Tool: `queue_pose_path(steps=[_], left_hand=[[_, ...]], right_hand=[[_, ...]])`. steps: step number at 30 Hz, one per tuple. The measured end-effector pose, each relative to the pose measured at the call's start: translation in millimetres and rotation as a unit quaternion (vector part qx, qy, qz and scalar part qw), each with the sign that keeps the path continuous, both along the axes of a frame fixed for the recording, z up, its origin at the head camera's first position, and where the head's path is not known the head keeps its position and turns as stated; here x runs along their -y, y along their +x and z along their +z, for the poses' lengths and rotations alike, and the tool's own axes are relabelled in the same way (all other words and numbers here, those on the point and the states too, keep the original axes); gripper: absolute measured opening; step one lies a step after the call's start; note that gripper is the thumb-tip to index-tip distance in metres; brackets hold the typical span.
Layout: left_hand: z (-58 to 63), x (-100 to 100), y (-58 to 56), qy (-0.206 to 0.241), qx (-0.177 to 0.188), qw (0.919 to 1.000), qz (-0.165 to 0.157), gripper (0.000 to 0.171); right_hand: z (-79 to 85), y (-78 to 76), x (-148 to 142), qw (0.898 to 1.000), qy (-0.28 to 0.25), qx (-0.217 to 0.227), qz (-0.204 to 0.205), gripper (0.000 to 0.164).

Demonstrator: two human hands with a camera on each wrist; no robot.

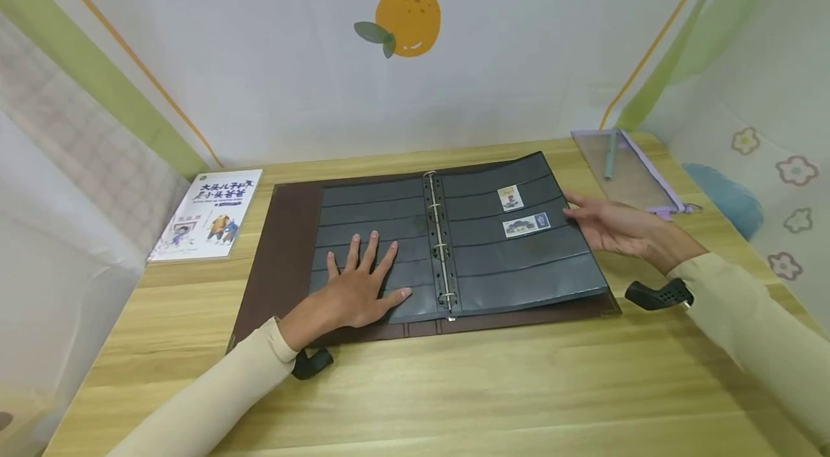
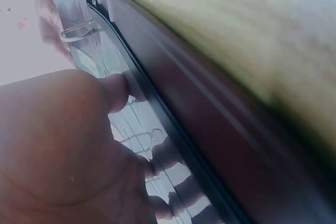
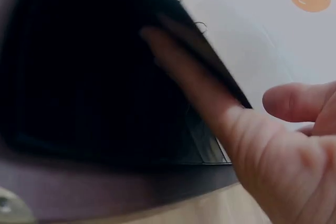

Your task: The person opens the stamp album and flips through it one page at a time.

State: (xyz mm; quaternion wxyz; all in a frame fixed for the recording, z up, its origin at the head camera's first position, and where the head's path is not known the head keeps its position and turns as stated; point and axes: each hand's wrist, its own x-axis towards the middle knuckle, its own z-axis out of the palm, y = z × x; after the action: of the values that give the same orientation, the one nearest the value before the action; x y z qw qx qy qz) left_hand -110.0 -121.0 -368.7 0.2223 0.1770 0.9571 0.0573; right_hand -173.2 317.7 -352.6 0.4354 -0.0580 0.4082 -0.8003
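A ring-binder stamp album [image 1: 436,248] lies open on the table, with black pocket pages and a dark brown cover. My left hand [image 1: 359,291] rests with spread fingers on the left page [image 1: 369,208]. At the right edge of the right page [image 1: 519,262] is my right hand [image 1: 616,226]. That page's edge is raised a little, and a straight finger [image 3: 189,77] lies against its dark side in the right wrist view, while another digit stays apart from it. Two stamps sit in the right page: a small upright stamp [image 1: 510,198] and a wider bluish stamp [image 1: 526,225].
A white illustrated booklet [image 1: 207,215] lies left of the album. At the back right is a zip pouch [image 1: 632,172] with purple edging and a grey-green, stick-like item [image 1: 610,156] on or in it. A white curtain [image 1: 272,75] hangs behind the wooden table [image 1: 486,392].
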Motion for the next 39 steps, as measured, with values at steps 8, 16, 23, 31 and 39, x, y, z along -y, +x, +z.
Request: queue_pose_path(steps=[8,16,23,31,39], left_hand=[[0.4,0.4,0.5,0.002,0.005,1.0000,0.000,0.083],[-1.7,0.5,0.1,0.003,0.003,1.0000,0.001,0.083],[-1.4,1.4,-0.6,0.003,0.002,1.0000,-0.002,0.083],[-0.7,2.3,1.3,0.004,0.002,1.0000,-0.002,0.084],[-1.8,1.7,0.8,0.002,-0.011,0.9999,-0.003,0.084]], right_hand=[[15.5,10.2,4.0,0.999,-0.035,-0.014,-0.013,0.079],[47.1,8.1,13.0,0.999,-0.026,-0.036,-0.005,0.075],[74.8,6.1,29.7,0.998,0.039,-0.055,-0.002,0.079],[115.3,0.1,61.6,0.977,0.183,-0.109,0.012,0.079],[147.4,-3.9,88.3,0.959,0.247,-0.137,0.020,0.073]])
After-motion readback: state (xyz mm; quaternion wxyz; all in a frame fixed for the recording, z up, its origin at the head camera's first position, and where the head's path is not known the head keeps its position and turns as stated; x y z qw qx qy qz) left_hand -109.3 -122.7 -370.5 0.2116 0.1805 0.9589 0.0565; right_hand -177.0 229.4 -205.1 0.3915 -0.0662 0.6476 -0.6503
